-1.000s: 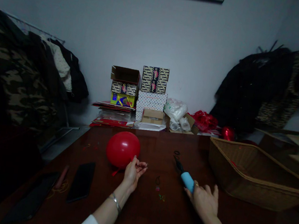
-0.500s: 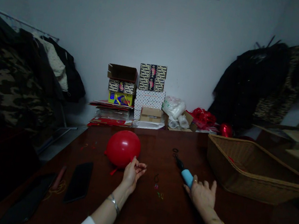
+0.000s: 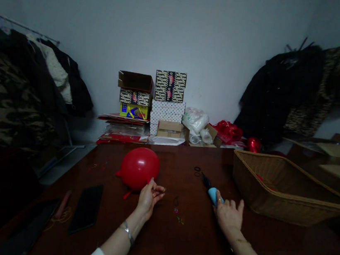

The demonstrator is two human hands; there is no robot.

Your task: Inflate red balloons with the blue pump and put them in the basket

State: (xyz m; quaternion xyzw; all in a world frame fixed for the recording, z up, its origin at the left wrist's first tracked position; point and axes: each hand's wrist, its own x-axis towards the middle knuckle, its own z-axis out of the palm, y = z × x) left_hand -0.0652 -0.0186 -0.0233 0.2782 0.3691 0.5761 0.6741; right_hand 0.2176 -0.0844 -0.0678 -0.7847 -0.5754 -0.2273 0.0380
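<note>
A red inflated balloon (image 3: pixel 139 168) rests on the dark wooden table (image 3: pixel 155 242), left of the middle. My left hand (image 3: pixel 150 198) pinches a small end of it at its lower right side. On the right lies a blue hand pump (image 3: pixel 213 195) with a black nozzle pointing away to the upper left. My right hand (image 3: pixel 229 214) is over the pump's near end, index finger on the blue body and the other fingers partly spread. Between the hands lie a dark hair tie (image 3: pixel 176 201) and small coloured bands (image 3: pixel 180 220).
A wicker basket (image 3: pixel 288 206) stands at the right. Black rings (image 3: pixel 197 171) lie beyond the pump. A black tablet (image 3: pixel 86 208), a reddish stick (image 3: pixel 63 204) and yellowish string are at left. Stacked boxes (image 3: pixel 167 112) and plastic bags (image 3: pixel 196 120) stand behind the table.
My right hand has shifted slightly forward along the pump, with its index finger now stretched over the blue body. My left hand keeps its pinch on the balloon. The view has turned slightly.
</note>
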